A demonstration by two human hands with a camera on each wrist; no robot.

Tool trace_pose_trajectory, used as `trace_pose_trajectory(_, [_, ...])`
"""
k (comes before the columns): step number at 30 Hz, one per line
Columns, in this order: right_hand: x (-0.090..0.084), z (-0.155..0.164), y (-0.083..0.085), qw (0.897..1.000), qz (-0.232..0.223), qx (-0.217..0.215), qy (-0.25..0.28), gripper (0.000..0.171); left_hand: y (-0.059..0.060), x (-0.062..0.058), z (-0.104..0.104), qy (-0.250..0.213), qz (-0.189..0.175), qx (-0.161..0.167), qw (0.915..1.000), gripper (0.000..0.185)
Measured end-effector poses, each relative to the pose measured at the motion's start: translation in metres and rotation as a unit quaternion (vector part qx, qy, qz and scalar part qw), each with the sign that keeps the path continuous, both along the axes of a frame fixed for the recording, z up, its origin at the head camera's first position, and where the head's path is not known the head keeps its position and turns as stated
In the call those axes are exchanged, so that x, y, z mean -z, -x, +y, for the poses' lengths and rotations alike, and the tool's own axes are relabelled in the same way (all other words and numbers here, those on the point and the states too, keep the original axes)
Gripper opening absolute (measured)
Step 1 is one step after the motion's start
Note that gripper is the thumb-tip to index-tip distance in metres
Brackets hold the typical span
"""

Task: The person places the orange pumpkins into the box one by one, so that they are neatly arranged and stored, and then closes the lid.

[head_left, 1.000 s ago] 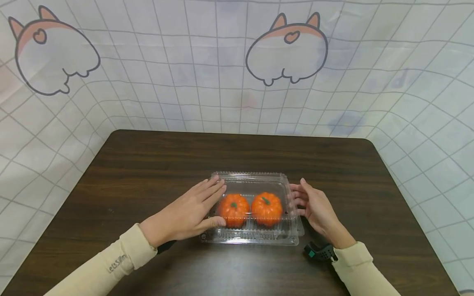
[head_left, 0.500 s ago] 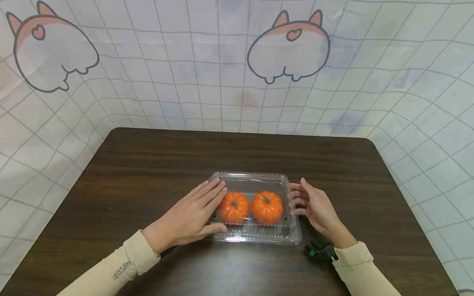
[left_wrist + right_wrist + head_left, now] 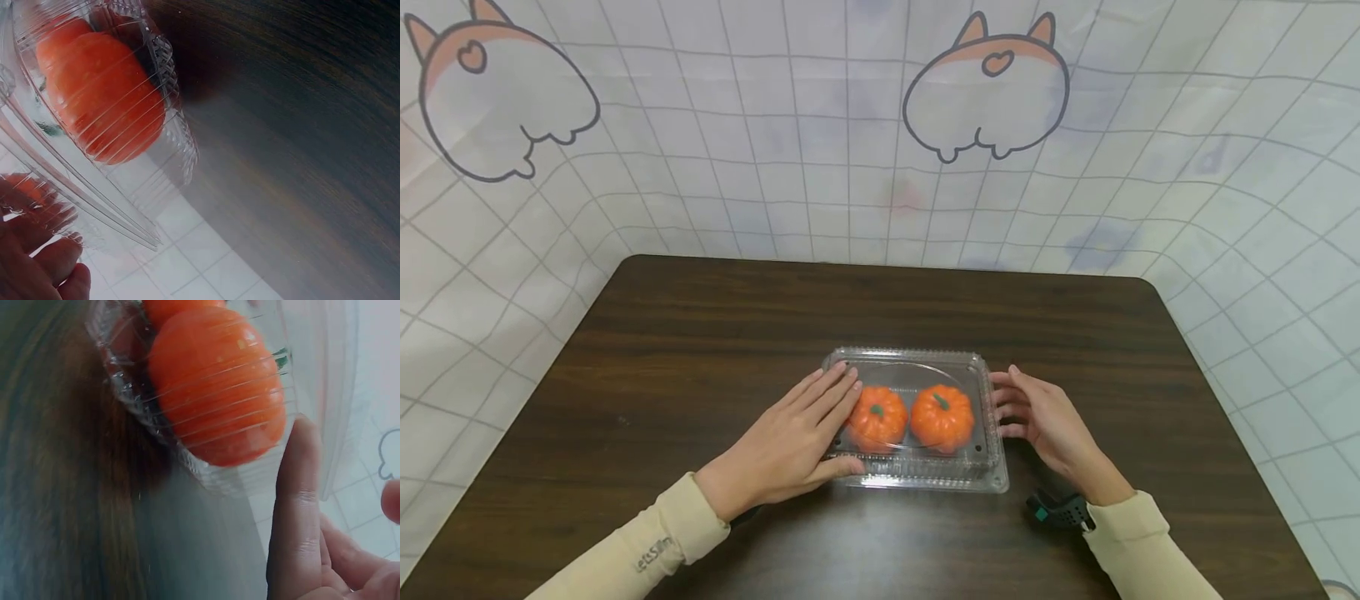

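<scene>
A clear plastic clamshell container [image 3: 917,479] with a ribbed rim lies on the table. Two small orange pumpkins [image 3: 942,419] with green stems sit side by side inside, seen through the lid. My left hand [image 3: 790,442] rests on the lid's left side with its fingers extended, hiding that edge. Along the right wall, the fingers of my right hand [image 3: 1048,425] touch the container, loosely bent and gripping nothing. In the right wrist view a straight finger [image 3: 297,506] lies close to the clear wall beside an orange pumpkin [image 3: 215,387].
The dark wood-grain table [image 3: 700,333] has rounded far corners. A white grid-patterned cloth [image 3: 835,167] with cartoon animal prints hangs behind and along the sides. A black band [image 3: 1060,508] circles the right wrist.
The lid's front edge has come down and now lines up with the base's front rim. My left hand has shifted slightly right with it; the right hand has barely moved.
</scene>
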State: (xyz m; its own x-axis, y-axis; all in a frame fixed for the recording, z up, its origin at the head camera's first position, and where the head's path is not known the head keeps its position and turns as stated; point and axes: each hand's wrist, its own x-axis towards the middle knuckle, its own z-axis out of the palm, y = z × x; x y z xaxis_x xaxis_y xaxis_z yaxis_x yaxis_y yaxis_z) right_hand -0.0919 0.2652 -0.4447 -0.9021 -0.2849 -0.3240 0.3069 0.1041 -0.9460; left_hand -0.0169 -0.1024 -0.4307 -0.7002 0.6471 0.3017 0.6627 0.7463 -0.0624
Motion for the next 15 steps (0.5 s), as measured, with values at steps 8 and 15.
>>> trace_pose_trajectory(8, [-0.006,0.019,-0.019,0.995,0.007,-0.087,-0.039,0.039,0.001,0.002,0.001,-0.002,-0.004,-0.004,1.0,0.097])
trace_pose_trajectory(15, [-0.005,0.028,-0.035,0.979,-0.005,-0.203,-0.015,0.026,0.002,0.0,0.002,-0.003,-0.009,-0.01,0.9999,0.096])
